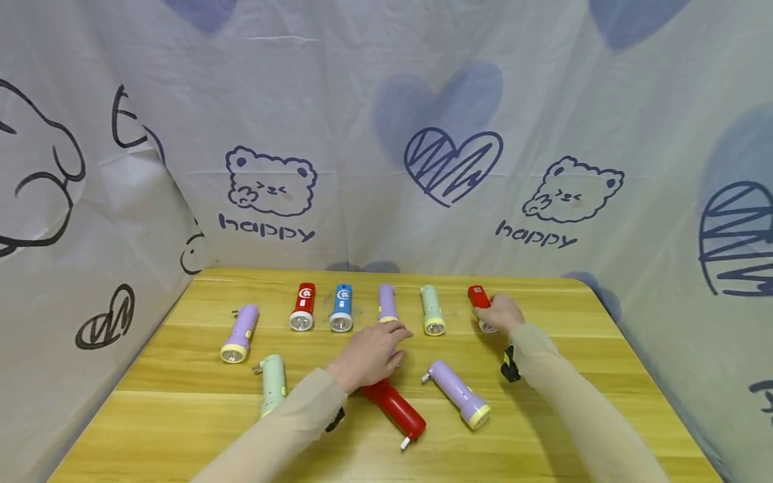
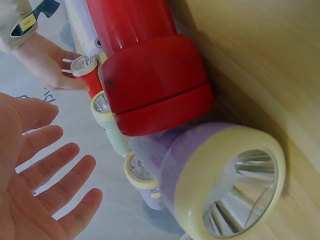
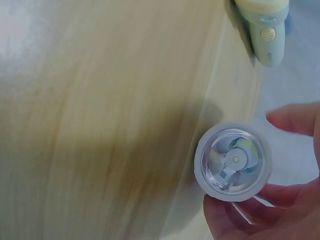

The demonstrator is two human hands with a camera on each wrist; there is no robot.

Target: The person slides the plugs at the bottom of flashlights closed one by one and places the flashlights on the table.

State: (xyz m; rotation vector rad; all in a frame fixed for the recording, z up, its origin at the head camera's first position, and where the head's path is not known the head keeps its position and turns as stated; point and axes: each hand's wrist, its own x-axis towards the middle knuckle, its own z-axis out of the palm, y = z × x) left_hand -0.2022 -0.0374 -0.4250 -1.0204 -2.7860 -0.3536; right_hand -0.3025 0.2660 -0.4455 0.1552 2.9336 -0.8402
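nearest on the desk (image 1: pixel 181 429), about midway between its left and right edges, lies a big red torch (image 1: pixel 395 410) with a white bit sticking out. to its right is a purple torch (image 1: pixel 459 391), its light end pointing to the near right corner. off to the left, partly hidden by the left sleeve (image 1: pixel 290 419), is a green torch (image 1: pixel 274 379).

the left hand (image 1: pixel 371 352) hangs over the middle of the desk, fingers spread apart with nothing in them. below it, a second purple torch (image 2: pixel 195 185) lies just beside the big red torch; i cannot tell if they touch. a third purple torch (image 1: pixel 241 330) lies near the left edge.

by the back edge, toward the back right corner, the right hand (image 1: pixel 501 312) is at a small red torch (image 1: pixel 478 296). the thumb stands apart from it and the fingers are at its other side, so the grip is loose, not clamped. going left along the back edge are a pale green torch (image 1: pixel 432 310), a fourth purple torch (image 1: pixel 386 302), a blue torch (image 1: pixel 341 302) and another red torch (image 1: pixel 304 302). behind hangs a white cloth (image 1: pixel 356 127) with hearts and bears.
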